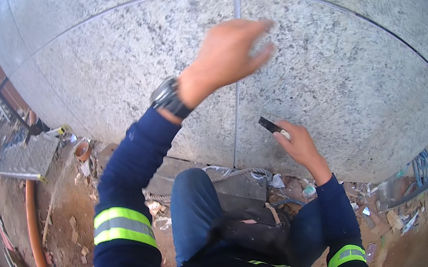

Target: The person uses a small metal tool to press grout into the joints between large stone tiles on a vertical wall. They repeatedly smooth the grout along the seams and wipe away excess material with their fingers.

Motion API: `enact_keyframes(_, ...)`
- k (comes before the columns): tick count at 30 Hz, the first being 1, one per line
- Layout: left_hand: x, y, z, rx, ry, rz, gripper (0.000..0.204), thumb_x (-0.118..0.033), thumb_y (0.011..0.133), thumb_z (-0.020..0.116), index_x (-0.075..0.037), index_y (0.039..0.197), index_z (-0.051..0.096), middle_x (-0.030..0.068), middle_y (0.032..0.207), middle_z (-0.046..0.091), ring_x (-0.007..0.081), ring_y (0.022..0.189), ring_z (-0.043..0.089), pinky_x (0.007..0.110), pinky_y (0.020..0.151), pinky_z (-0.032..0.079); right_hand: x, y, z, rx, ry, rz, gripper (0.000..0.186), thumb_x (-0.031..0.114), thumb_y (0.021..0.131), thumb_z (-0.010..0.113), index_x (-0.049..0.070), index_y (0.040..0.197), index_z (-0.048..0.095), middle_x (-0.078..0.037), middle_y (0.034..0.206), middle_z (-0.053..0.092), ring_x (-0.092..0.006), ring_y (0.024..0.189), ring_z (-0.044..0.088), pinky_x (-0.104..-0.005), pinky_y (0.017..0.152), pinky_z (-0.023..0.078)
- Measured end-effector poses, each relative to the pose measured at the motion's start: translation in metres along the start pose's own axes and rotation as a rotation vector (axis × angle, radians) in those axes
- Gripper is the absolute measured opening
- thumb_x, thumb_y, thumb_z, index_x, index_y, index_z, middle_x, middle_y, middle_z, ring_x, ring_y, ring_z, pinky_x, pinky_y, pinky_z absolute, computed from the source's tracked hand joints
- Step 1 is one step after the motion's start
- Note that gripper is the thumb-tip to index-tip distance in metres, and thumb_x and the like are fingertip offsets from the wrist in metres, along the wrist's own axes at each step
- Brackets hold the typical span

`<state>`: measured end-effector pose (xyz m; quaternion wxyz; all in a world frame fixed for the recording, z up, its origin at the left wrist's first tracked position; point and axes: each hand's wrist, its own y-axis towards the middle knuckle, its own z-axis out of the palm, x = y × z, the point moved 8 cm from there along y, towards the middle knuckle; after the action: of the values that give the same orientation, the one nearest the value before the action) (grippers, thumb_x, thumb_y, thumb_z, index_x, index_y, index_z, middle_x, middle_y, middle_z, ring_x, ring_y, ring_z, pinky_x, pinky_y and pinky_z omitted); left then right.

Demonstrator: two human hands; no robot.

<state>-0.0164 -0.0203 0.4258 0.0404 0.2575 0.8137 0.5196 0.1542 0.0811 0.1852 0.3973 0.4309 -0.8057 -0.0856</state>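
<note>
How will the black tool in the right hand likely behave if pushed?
The tool is probably stiff: its black end sticks out straight. It seems light, small beside the right hand. It might twist if pushed, since that end juts past the grip.

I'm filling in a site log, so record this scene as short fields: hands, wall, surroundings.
Left hand: blurred, fingers apart, no object visible in it; contact with the wall unclear
Left wrist: dark watch
Right hand: holds a small black-ended tool, exact kind unclear
Wall: grey, speckled panels with seams
Wall foot: rope, scattered debris
Far left: orange pipe
</note>
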Motion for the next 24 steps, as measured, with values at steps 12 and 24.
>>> enact_keyframes(12,0.062,-0.189,0.078,-0.511,0.087,-0.637,0.051,-0.015,0.095,0.069,-0.012,0.145,0.061,0.0218,0.155,0.047,0.0401,0.146,0.042,0.053,0.12,0.034,0.232,0.155,-0.136,-0.308,-0.427,-0.691,0.021,0.014,0.1,0.064,0.004,0.118,0.062,-0.015,0.08,0.067,-0.0319,0.066,0.064,-0.0396,0.064,0.05)
enact_keyframes(24,0.073,-0.213,0.104,-0.357,-0.013,-0.578,0.06,-0.015,0.091,0.075,-0.017,0.149,0.062,0.0195,0.171,0.032,0.0411,0.159,0.026,0.053,0.127,0.027,0.26,0.245,-0.103,-0.3,-0.665,-0.81,0.014,0.02,0.099,0.07,0.007,0.105,0.069,-0.015,0.081,0.068,-0.034,0.07,0.067,-0.0397,0.065,0.053)
